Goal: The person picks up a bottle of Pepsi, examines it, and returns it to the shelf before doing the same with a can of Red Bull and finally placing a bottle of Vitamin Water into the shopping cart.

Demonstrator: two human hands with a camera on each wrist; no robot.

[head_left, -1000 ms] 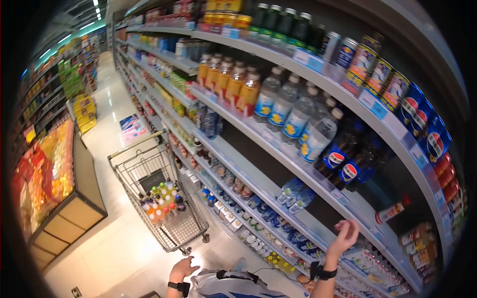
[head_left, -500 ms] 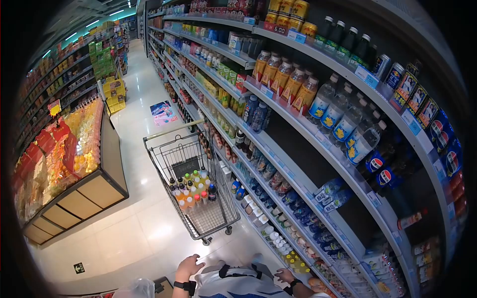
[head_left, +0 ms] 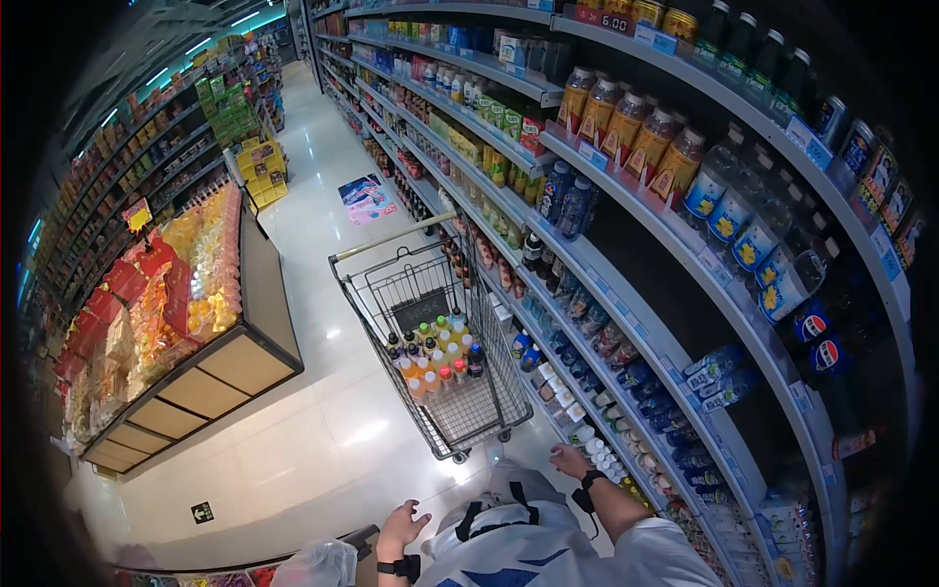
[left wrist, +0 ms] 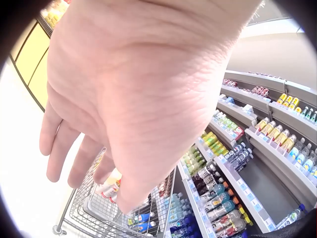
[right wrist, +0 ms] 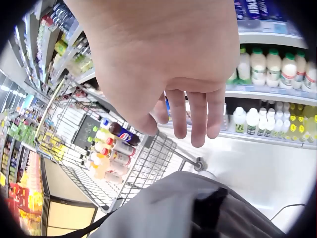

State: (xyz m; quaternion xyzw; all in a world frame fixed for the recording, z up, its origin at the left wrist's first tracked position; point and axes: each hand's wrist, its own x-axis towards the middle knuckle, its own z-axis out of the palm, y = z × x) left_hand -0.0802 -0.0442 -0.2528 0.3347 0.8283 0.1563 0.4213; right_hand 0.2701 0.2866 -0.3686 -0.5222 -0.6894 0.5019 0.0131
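Observation:
My left hand hangs low at the front of the body, fingers relaxed, with nothing in it. In the left wrist view the palm of that hand fills much of the picture, fingers pointing down. On the other side of the body, my right hand also holds nothing; its fingers hang loosely in the right wrist view. Ahead of both hands stands a wire shopping cart. Inside it several drink bottles stand upright together, among them a dark Pepsi bottle.
Long drink shelves run along the right side. At the left stands a display bin of packaged goods. A tiled aisle floor lies between them, with a floor poster beyond the cart. A plastic bag is at the lower left.
My right hand has come down from the shelf to the body's side. The view has swung left, so the cart and shelves appear farther right. The left hand stays low.

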